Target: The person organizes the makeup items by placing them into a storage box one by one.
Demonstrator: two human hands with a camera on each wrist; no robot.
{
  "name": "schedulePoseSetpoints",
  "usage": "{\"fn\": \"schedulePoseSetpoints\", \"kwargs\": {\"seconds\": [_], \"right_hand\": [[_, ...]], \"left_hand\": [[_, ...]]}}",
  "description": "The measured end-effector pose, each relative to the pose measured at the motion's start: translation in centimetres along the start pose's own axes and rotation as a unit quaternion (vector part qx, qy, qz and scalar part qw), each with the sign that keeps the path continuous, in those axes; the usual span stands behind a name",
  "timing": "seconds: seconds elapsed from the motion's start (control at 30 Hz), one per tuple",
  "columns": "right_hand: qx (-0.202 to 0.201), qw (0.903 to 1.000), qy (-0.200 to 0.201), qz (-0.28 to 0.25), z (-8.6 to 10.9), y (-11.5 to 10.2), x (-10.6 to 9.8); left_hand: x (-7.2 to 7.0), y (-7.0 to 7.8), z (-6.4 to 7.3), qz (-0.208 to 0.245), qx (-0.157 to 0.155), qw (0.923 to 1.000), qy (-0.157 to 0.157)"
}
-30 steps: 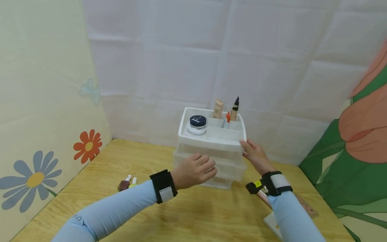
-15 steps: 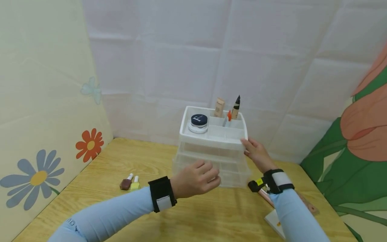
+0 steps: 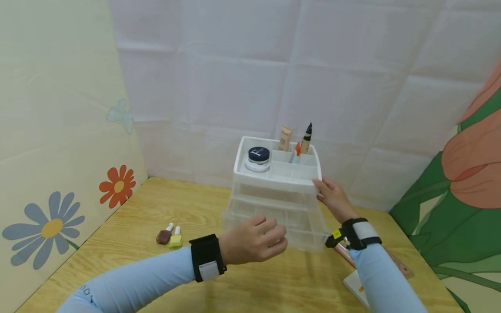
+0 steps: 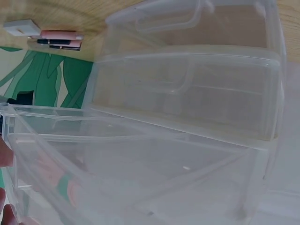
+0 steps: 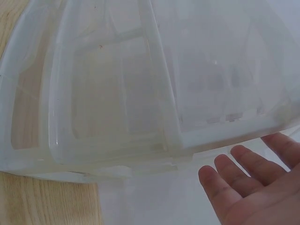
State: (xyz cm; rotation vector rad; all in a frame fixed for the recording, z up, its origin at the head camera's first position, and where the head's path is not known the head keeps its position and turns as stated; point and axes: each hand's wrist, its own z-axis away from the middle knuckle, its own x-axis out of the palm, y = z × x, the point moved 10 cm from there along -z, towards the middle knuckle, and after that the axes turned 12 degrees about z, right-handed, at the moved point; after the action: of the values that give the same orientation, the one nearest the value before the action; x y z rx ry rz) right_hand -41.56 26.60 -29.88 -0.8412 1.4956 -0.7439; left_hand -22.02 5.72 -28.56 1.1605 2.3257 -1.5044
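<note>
Out from the front of the translucent white plastic drawer unit [image 3: 274, 184] on the wood-grain bench [image 3: 188, 200] juts its clear plastic upper drawer [image 4: 154, 187]. Before the unit, the left hand [image 3: 252, 240] has its fingers curled at that drawer's front edge, apparently hooked on it. At the unit's right front corner, the right hand [image 3: 332, 198] lays its thumb on the top rim, its other fingers nearly straight and spread beside the wall, clasping nothing. On the unit's top sit a round jar with a navy lid [image 3: 257, 159] and a beige squeeze tube [image 3: 285, 138]. Left of the unit lies a maroon nail-polish bottle [image 3: 164, 236].

Too hard a pull could bring the drawer off its runners; should the right hand's light support slip, the unit might slide or tip, toppling the tube.

Only the left wrist view looks down into the drawer and plainly shows two lower drawers [image 4: 220, 77] pushed in; the head view hides the left fingertips but alone shows the jar clearly.
</note>
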Motion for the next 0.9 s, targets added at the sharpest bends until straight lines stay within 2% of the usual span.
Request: {"fn": "schedulePoseSetpoints", "kwargs": {"seconds": [0.3, 0.9], "right_hand": [[-0.005, 1.0000, -0.004, -0.001, 0.04, 0.01, -0.02], [-0.013, 0.9999, -0.004, -0.004, 0.15, 0.02, -0.11]], "left_hand": [[-0.74, 0.55, -0.18, 0.001, 0.003, 0.9999, 0.015], [-0.34, 0.66, -0.24, 0.009, -0.028, 0.9995, 0.009]]}}
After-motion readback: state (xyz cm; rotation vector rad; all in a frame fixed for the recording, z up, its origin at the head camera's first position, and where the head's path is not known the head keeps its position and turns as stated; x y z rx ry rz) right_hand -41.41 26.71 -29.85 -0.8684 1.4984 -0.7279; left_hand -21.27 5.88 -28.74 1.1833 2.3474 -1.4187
